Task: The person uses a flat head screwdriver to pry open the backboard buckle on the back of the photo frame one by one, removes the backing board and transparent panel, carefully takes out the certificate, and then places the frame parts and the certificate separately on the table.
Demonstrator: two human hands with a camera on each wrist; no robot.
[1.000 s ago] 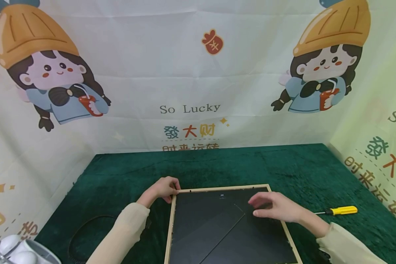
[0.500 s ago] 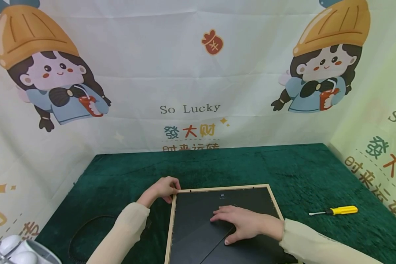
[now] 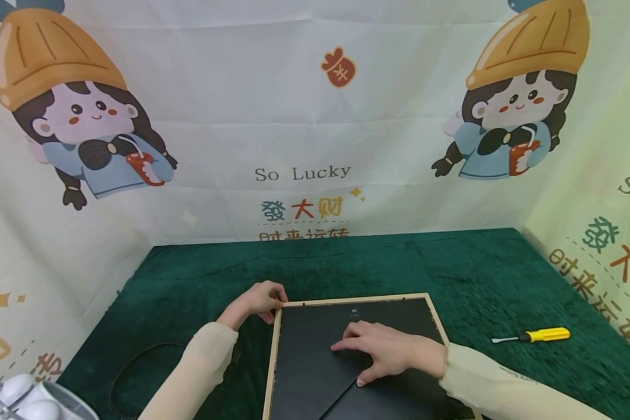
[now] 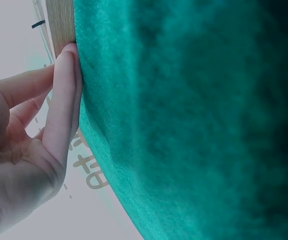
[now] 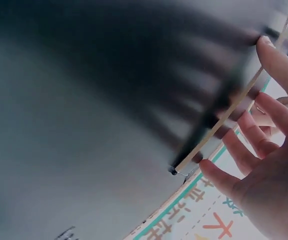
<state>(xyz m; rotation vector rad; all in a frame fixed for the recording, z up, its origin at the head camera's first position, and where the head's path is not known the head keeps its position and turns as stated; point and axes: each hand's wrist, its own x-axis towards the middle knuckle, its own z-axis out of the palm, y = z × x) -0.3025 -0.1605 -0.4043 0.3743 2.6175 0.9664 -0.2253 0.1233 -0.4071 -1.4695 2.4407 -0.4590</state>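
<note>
A large picture frame (image 3: 275, 364) with pale wooden edges lies face down, its black backing (image 3: 310, 344) upward. At its far left corner my left hand (image 3: 257, 300) pinches the wooden rim, with thumb and fingers on either side in the left wrist view. My right hand (image 3: 385, 350) is spread over the middle of the backing, its thumb at the diagonal line of a stand flap (image 3: 341, 396). The right wrist view has the fingertips, nearly straight, along a thin pale edge (image 5: 188, 161) of that flap, mirrored darkly in the backing.
A yellow-handled screwdriver (image 3: 548, 334) lies right of the frame on the green cloth (image 3: 346, 265). A dark cord (image 3: 136, 356) curves at the left. White rounded items (image 3: 18, 399) stand at the lower left corner. Printed cloth walls (image 3: 231, 87) enclose the table.
My right hand has moved left from the frame's right side onto the middle of the backing, then shifted slightly there. The left hand has kept its grip on the corner.
</note>
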